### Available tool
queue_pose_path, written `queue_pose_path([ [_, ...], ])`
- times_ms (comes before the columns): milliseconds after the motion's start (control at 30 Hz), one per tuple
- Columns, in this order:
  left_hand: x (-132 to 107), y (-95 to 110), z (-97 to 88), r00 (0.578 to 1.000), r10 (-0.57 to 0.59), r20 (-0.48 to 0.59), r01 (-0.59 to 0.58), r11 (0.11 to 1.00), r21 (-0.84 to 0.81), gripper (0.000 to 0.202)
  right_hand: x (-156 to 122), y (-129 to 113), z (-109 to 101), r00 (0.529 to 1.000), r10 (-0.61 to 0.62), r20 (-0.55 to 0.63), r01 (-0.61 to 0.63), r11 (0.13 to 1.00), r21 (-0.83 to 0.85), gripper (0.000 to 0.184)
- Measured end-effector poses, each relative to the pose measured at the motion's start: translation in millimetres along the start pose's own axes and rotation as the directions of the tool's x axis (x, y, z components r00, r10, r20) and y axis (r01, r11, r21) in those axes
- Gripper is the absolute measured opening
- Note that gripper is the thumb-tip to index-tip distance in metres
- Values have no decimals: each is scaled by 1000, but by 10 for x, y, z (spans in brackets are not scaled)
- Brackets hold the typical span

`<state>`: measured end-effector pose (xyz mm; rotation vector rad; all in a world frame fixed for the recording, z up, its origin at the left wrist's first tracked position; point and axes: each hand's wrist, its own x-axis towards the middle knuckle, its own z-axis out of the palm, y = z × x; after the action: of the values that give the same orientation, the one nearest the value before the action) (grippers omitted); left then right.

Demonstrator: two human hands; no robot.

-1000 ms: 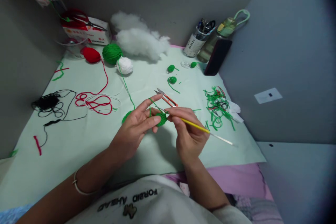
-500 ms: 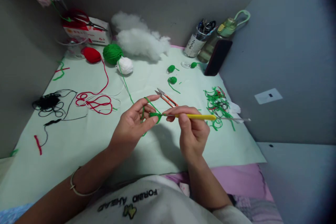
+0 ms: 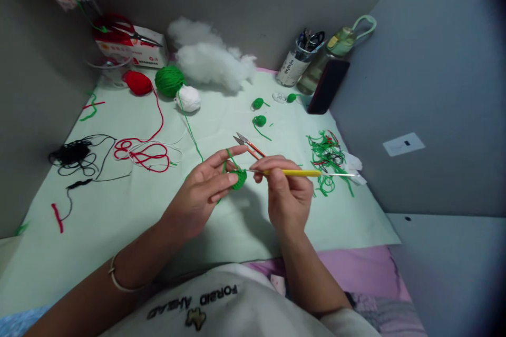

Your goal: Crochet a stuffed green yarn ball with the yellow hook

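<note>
My left hand [image 3: 200, 192] pinches a small green crochet piece [image 3: 239, 179] between thumb and fingers, with green yarn looped over the raised forefinger. That yarn strand [image 3: 190, 129] runs back to a green yarn ball [image 3: 169, 80]. My right hand [image 3: 286, 195] grips a yellow-handled crochet hook [image 3: 296, 172], held nearly level, its metal tip at the green piece. Orange thread snips [image 3: 248, 145] lie on the table just behind my fingers.
A pale green mat [image 3: 118, 189] holds red yarn [image 3: 137, 82], white yarn [image 3: 188, 98], stuffing [image 3: 213, 60], two small green crochet pieces [image 3: 259, 111], green scraps [image 3: 328, 160], black yarn [image 3: 73, 155]. A pen cup [image 3: 294, 63], bottle [image 3: 330, 52] and dark phone [image 3: 328, 86] stand at the back right.
The hook swung from pointing down-right to nearly level, then drew slightly left. My left forefinger lifted the yarn and the green piece turned in my fingers.
</note>
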<state>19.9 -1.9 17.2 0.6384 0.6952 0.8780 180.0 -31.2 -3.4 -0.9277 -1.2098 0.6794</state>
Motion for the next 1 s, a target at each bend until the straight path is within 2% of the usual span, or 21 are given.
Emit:
queue_pose_path([
  [100, -9, -41, 28, 998, 70, 1, -70, 993, 90, 46, -9, 2, 31, 998, -26, 58, 29, 998, -54, 16],
  [200, -15, -82, 52, 992, 115, -54, -108, 986, 125, 53, -73, -10, 41, 981, -162, 110, 186, 947, -263, 26],
  [267, -11, -88, 59, 996, 68, -64, -63, 995, 75, 51, -111, -15, 32, 947, -266, 178, 317, 850, -421, 33],
  [333, 1, -75, 58, 998, -39, -40, 38, 999, -28, 41, -117, -15, 16, 930, -314, 193, 368, 808, -460, 34],
  [400, 15, -53, 50, 994, -112, -10, 110, 986, -126, 32, -89, -12, 4, 961, -266, 81, 277, 894, -353, 27],
  [433, 21, -43, 45, 993, -116, -6, 114, 982, -151, 30, -68, -10, 1, 980, -200, 12, 197, 948, -251, 23],
  [467, 25, -37, 42, 995, -101, -10, 98, 984, -150, 30, -47, -8, 1, 993, -115, -41, 108, 984, -142, 20],
  [533, 26, -39, 39, 999, -34, -14, 32, 997, -76, 34, -16, -4, 9, 998, 20, -65, -20, 1000, 1, 19],
  [633, 16, -71, 24, 998, 69, 8, -70, 991, 110, 39, -11, 2, 23, 998, 58, -10, -58, 998, -33, 15],
  [700, 5, -91, -3, 995, 95, 13, -95, 976, 198, 39, -19, 11, 21, 995, 95, -18, -96, 995, -43, 15],
  [833, -23, -82, -71, 995, 96, -11, -90, 968, 236, 37, -10, 30, 8, 974, 221, -41, -216, 971, 106, 20],
  [933, -40, -49, -93, 993, 113, -24, -104, 961, 256, 36, 2, 7, 13, 978, 206, -21, -201, 970, 135, 21],
  [1000, -46, -35, -92, 991, 131, -36, -115, 949, 295, 36, -1, -30, 14, 987, 162, -14, -160, 984, 75, 20],
])
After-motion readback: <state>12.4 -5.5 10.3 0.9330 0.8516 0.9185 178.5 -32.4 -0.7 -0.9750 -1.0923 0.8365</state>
